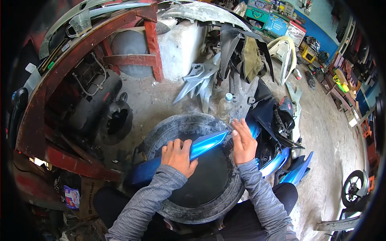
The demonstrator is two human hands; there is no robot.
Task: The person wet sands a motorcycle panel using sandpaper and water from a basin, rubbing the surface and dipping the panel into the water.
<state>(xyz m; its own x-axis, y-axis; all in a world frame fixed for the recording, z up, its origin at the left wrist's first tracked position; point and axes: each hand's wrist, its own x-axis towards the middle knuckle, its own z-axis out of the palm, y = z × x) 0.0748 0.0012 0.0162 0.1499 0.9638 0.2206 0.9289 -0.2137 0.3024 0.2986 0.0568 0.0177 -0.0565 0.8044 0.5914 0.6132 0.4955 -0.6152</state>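
Observation:
A glossy blue motorcycle body panel, long and tapering to a point, lies slantwise over a round black tub of dark water. My left hand is wrapped over the panel's middle, gripping it from above. Close to the pointed tip, my right hand is raised with its fingers stretched upward and the thumb slightly apart. Nothing shows in that hand, though its palm is partly turned away. Whether it touches the tip I cannot tell.
Right of the tub lie more blue panels and dark plastic parts. A clear bottle with a blue cap stands behind it. A red frame with a black tank beneath is at left. A wheel stands far right.

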